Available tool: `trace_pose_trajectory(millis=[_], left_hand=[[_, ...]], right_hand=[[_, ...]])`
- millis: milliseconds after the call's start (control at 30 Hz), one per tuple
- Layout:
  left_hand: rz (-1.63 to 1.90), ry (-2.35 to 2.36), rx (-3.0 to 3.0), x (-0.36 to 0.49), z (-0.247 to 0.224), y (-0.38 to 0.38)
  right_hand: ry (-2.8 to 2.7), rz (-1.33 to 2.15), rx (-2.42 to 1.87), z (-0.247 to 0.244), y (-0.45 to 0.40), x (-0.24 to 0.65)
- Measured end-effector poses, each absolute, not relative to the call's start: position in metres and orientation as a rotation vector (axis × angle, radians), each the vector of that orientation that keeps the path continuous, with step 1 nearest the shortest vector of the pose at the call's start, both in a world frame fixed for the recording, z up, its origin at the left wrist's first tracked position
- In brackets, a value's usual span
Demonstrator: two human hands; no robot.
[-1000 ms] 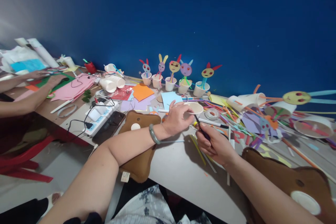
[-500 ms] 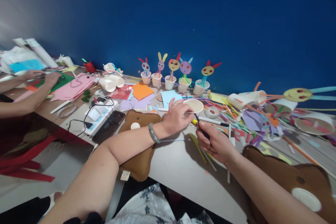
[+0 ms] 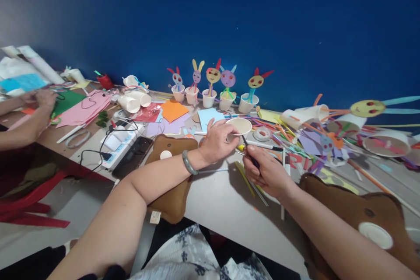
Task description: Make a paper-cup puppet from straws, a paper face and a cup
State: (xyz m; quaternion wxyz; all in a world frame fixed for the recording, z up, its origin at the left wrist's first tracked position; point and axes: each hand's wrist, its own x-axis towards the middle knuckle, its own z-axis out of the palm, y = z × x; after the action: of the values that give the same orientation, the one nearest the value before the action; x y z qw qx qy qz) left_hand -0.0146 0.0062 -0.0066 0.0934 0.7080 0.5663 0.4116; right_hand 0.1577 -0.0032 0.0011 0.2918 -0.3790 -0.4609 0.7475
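My left hand (image 3: 219, 140), with a bracelet at the wrist, grips a white paper cup (image 3: 241, 127) whose open mouth faces up and toward me. My right hand (image 3: 267, 170) is closed around a slim dark tool (image 3: 244, 141). The tool's tip meets or nearly meets the cup's near side; its exact kind is hard to make out. Beneath my hands, yellow and clear sticks (image 3: 247, 181) lie on the table (image 3: 216, 197). Several paper-faced rabbit figures stand in white cups (image 3: 209, 98) behind, along the wall.
Brown bear-shaped cushions (image 3: 170, 197) lie at both sides of my arms. A power strip (image 3: 123, 144) with cables sits at left beside a dark phone (image 3: 139, 157). Coloured paper, pipe cleaners and tipped cups (image 3: 305, 116) fill the right. Another person's hands (image 3: 46, 98) work at far left.
The view has shifted slightly, so the scene sits a little further left and up. Both hands keep their holds near the cup; the other person's hands have moved slightly.
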Motion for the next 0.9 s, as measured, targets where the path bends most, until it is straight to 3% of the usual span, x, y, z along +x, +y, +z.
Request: trace_pose_trajectory(millis=[233, 533, 767, 900], left_hand=[[1.199, 1.685, 2.11, -0.015, -0.006, 0.006], [1.414, 1.591, 1.935, -0.023, -0.008, 0.016], [1.392, 1.311, 1.552, -0.027, -0.01, 0.022], [1.389, 1.328, 1.595, -0.023, -0.012, 0.02]], right_hand=[[-1.287, 1.971, -1.028, 0.001, -0.001, 0.16], [-1.384, 1.915, -1.109, 0.006, -0.009, 0.162], [-1.63, 1.642, -1.106, 0.006, -0.002, 0.168], [-1.95, 1.165, -1.208, 0.008, 0.002, 0.171]])
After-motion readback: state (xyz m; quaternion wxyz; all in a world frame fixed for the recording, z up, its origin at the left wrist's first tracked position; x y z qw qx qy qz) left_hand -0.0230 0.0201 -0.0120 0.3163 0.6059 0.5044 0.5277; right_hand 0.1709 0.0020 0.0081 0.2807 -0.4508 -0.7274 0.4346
